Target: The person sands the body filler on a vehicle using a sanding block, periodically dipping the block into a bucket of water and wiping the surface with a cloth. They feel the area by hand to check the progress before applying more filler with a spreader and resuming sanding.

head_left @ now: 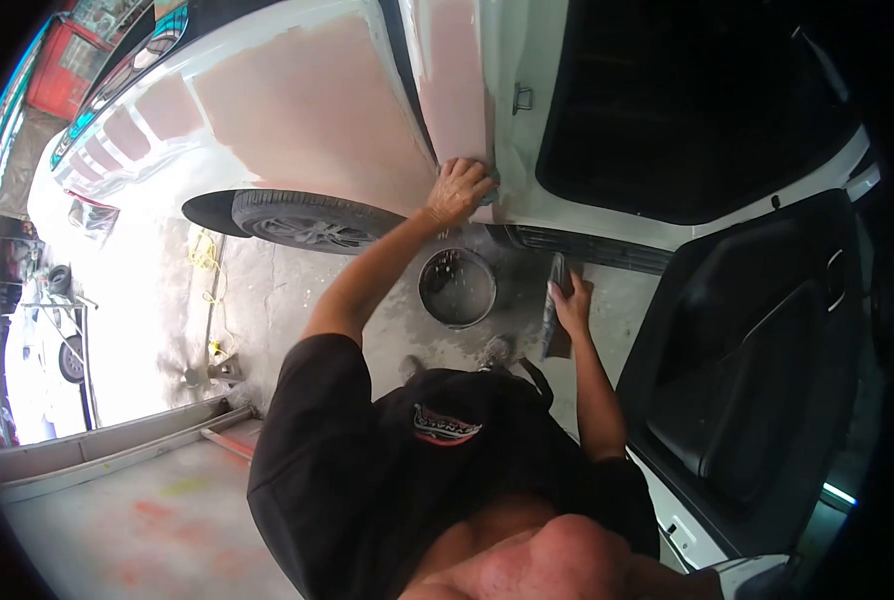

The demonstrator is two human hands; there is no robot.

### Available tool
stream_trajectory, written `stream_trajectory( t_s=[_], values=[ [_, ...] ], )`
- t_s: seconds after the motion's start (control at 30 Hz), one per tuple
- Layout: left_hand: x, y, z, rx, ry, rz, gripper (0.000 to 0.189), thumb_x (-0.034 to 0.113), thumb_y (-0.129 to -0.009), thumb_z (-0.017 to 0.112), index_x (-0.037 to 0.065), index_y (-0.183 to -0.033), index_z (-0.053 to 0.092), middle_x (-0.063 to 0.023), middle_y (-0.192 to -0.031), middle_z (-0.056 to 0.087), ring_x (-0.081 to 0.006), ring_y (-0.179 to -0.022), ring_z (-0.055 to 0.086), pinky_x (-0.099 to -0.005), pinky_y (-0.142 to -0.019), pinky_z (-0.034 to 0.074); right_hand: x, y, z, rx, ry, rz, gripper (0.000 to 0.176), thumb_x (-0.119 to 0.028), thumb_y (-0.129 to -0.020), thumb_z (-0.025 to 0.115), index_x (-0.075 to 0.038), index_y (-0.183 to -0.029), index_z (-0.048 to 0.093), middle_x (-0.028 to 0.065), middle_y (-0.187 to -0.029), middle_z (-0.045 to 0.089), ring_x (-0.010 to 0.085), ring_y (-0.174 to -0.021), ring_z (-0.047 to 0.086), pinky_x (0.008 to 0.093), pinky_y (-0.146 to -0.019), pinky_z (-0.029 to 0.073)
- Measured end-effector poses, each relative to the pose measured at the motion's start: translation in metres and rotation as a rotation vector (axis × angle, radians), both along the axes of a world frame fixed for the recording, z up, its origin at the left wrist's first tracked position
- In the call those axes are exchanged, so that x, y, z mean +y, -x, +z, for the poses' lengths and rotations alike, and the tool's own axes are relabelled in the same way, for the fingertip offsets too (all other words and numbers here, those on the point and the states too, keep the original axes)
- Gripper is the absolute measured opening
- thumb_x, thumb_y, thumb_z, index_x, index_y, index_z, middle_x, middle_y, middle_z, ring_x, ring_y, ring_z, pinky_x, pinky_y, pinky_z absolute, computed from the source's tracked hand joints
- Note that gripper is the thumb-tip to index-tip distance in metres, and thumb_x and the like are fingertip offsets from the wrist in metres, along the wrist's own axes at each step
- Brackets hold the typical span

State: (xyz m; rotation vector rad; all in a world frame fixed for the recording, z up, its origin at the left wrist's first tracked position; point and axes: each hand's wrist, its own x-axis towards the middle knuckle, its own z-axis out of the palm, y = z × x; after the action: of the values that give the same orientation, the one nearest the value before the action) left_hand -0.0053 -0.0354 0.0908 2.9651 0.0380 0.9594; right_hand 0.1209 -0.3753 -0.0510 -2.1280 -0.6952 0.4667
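Note:
My left hand (pixel 458 189) presses a small grey-green wet-looking sponge or cloth (pixel 489 193) against the lower edge of the car's body, beside the open door gap. Most of that piece is hidden under my fingers. Pinkish filler patches (pixel 297 95) cover the white panels around it. Drops fall below the hand toward a dark round bucket (pixel 457 326) on the floor. Lower and to the right, my right hand (pixel 573 302) grips a long, flat sanding block (pixel 552 315), held away from the car.
An open car door (pixel 767 350) with black trim stands close on my right. The wheel (pixel 317 222) is left of the bucket. A yellow cord (pixel 207 255) lies on the floor near a metal stand (pixel 225 368). Behind on the left is a paint-marked panel (pixel 147 520).

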Motion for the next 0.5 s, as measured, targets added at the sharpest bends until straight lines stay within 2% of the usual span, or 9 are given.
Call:
stream_trajectory(
  t_s=[0.13, 0.23, 0.27, 0.3, 0.33, 0.37, 0.4, 0.43, 0.5],
  values=[
    [-0.060, -0.010, 0.006, 0.003, 0.516, 0.294, 0.039, 0.013, -0.076, 0.077, 0.017, -0.115, 0.071, -0.0069, -0.112, 0.062, -0.0335, -0.113, 0.054, -0.0494, -0.092, 0.041, 0.067, 0.018, 0.064, 0.726, -0.304, -0.235, 0.076, -0.048, -0.090, 0.071, -0.005, -0.148, 0.048, 0.0149, -0.139, 0.057, 0.0242, -0.127, 0.055, 0.0400, -0.103, 0.048],
    [-0.094, -0.023, 0.007, 0.036, 0.752, 0.337, 0.038, 0.037, -0.092, 0.069, 0.013, -0.121, 0.069, -0.0152, -0.118, 0.062, -0.0389, -0.117, 0.053, -0.0523, -0.100, 0.039, 0.101, 0.015, 0.024, 1.357, -0.630, -0.123, 0.074, -0.054, -0.093, 0.066, -0.006, -0.148, 0.049, 0.0131, -0.142, 0.054, 0.0231, -0.128, 0.053, 0.0375, -0.107, 0.045],
    [-0.106, -0.023, 0.012, 0.039, 0.808, 0.339, 0.042, 0.043, -0.095, 0.066, 0.013, -0.123, 0.068, -0.0168, -0.119, 0.061, -0.0398, -0.118, 0.052, -0.0529, -0.102, 0.039, 0.105, 0.023, 0.039, 1.282, -0.719, -0.108, 0.072, -0.054, -0.095, 0.063, -0.006, -0.147, 0.049, 0.0132, -0.141, 0.056, 0.0238, -0.127, 0.054, 0.0375, -0.106, 0.045],
    [-0.118, -0.021, 0.021, 0.196, 0.806, 0.350, 0.061, 0.058, -0.099, 0.053, 0.010, -0.137, 0.060, -0.0223, -0.127, 0.057, -0.0418, -0.120, 0.051, -0.0543, -0.108, 0.036, 0.110, 0.034, 0.073, 1.206, -0.807, -0.092, 0.070, -0.055, -0.097, 0.060, -0.006, -0.146, 0.050, 0.0132, -0.139, 0.057, 0.0245, -0.125, 0.056, 0.0375, -0.105, 0.046],
    [-0.126, -0.018, 0.027, 0.222, 0.836, 0.286, 0.065, 0.059, -0.099, 0.052, 0.009, -0.140, 0.058, -0.0237, -0.129, 0.055, -0.0428, -0.123, 0.049, -0.0551, -0.109, 0.035, 0.116, 0.043, 0.094, 1.130, -0.893, -0.071, 0.068, -0.056, -0.099, 0.057, -0.006, -0.145, 0.051, 0.0133, -0.137, 0.058, 0.0252, -0.123, 0.057, 0.0375, -0.104, 0.047],
    [-0.131, -0.015, 0.035, 0.246, 0.863, 0.225, 0.069, 0.061, -0.098, 0.051, 0.007, -0.142, 0.055, -0.0251, -0.132, 0.053, -0.0438, -0.126, 0.047, -0.0558, -0.110, 0.034, 0.129, 0.046, 0.096, 1.020, -0.962, -0.059, 0.062, -0.053, -0.103, 0.044, -0.005, -0.141, 0.054, 0.0188, -0.124, 0.064, 0.0315, -0.113, 0.064, 0.0429, -0.097, 0.054],
    [-0.134, -0.014, 0.043, 0.270, 0.889, 0.164, 0.074, 0.062, -0.098, 0.051, 0.005, -0.145, 0.053, -0.0265, -0.135, 0.052, -0.0449, -0.129, 0.045, -0.0566, -0.111, 0.033, 0.130, 0.046, 0.099, 1.081, -0.967, -0.010, 0.062, -0.053, -0.103, 0.044, -0.005, -0.140, 0.054, 0.0186, -0.124, 0.065, 0.0317, -0.113, 0.064, 0.0431, -0.097, 0.054],
    [-0.129, -0.010, 0.052, 0.312, 0.939, 0.094, 0.077, 0.055, -0.099, 0.055, 0.002, -0.153, 0.040, -0.0277, -0.146, 0.043, -0.0461, -0.139, 0.036, -0.0593, -0.116, 0.026, 0.125, 0.046, 0.102, 1.141, -0.972, 0.040, 0.062, -0.054, -0.103, 0.044, -0.005, -0.140, 0.054, 0.0184, -0.124, 0.065, 0.0318, -0.112, 0.065, 0.0434, -0.096, 0.054],
    [-0.118, -0.005, 0.064, 0.034, 0.837, 0.087, 0.079, 0.046, -0.098, 0.060, 0.000, -0.156, 0.032, -0.0288, -0.153, 0.035, -0.0480, -0.145, 0.028, -0.0622, -0.118, 0.020, 0.109, 0.050, 0.127, 1.257, -0.979, 0.148, 0.062, -0.054, -0.103, 0.045, -0.004, -0.140, 0.054, 0.0180, -0.123, 0.066, 0.0320, -0.110, 0.065, 0.0439, -0.095, 0.055]
  ],
)
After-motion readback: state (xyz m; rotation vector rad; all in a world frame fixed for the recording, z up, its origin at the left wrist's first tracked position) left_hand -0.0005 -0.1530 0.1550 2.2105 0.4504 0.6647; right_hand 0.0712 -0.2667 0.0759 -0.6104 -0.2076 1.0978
